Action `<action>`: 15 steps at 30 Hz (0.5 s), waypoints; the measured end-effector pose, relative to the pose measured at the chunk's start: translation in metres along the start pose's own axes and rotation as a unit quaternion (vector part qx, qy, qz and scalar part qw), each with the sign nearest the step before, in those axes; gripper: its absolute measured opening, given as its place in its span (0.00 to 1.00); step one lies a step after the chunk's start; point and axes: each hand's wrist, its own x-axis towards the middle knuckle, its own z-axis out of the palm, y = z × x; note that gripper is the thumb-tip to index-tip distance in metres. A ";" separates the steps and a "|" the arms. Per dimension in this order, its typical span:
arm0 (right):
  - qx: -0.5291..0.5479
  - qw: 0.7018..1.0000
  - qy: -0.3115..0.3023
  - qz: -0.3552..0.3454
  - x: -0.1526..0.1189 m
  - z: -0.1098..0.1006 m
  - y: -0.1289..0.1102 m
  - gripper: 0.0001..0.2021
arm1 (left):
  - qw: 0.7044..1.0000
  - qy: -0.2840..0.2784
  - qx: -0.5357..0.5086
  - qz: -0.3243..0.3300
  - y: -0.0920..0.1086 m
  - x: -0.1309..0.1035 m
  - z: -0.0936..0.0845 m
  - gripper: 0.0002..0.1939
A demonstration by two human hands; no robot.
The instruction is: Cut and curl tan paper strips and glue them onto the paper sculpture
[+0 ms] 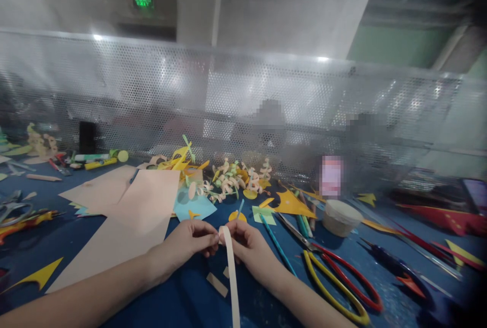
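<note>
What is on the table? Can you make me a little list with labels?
left hand: pinches the top end of the paper strip
right hand: pinches the same end, facing the left hand
paper strip: pale, hangs down toward the camera
scissors: red and yellow handles, lying right of the right hand
paper sheets: beige, left of the hands
curled paper shapes: piled behind the hands
small tub: past the scissors
table: blue
</note>
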 end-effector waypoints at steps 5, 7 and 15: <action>0.014 1.000 0.002 0.000 0.001 0.001 -0.004 0.15 | 1.000 -0.014 -0.002 0.005 0.003 -0.003 0.001 0.09; 0.018 1.000 0.008 0.000 0.001 0.001 -0.005 0.15 | 1.000 -0.013 0.006 0.013 0.001 -0.003 0.002 0.09; 0.024 1.000 0.002 0.018 0.001 0.000 -0.006 0.16 | 0.996 -0.016 0.071 0.049 -0.008 0.000 0.003 0.08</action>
